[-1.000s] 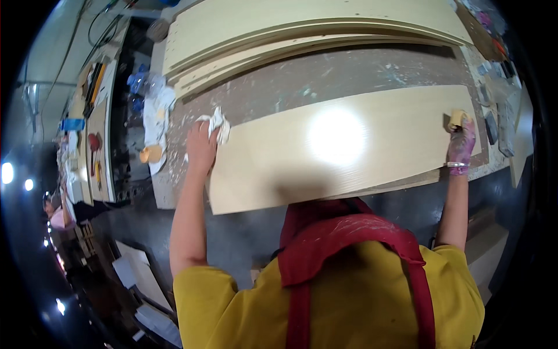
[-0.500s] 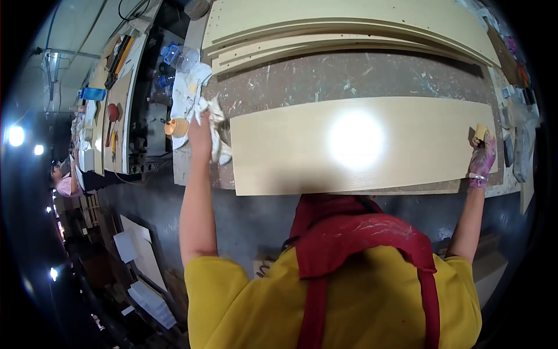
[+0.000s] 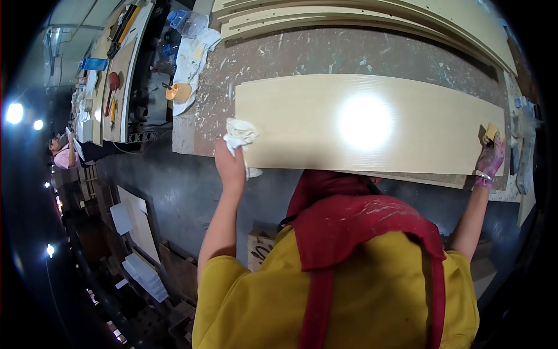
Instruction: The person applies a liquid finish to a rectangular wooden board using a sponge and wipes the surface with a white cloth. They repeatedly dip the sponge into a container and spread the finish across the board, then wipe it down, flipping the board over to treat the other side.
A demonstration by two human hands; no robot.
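Note:
A long pale wood-grain board (image 3: 290,128) lies across the brown, paint-flecked workbench (image 3: 349,52), a bright glare on its middle. At its left end my left hand (image 3: 231,166) grips a crumpled white cloth (image 3: 241,132), which rests against the board's edge and hangs down past the near corner. Far to the right, my right hand (image 3: 492,158), stained purple, is closed on a small yellowish block (image 3: 492,133) like a sponge or sanding pad. That block sits on the board's right end; a dark patch shows beside it.
Similar pale panels (image 3: 349,18) are stacked at the back of the bench. On the left corner lie a stained white cloth (image 3: 195,58), an orange cup (image 3: 178,92) and a clear bottle (image 3: 190,24). A side table (image 3: 122,64) holds tools. Another person (image 3: 65,156) is far left.
My left hand has drawn the white cloth away from the bench's left corner, nearer me and rightward onto the board's left end. My right hand still holds its block at the right end.

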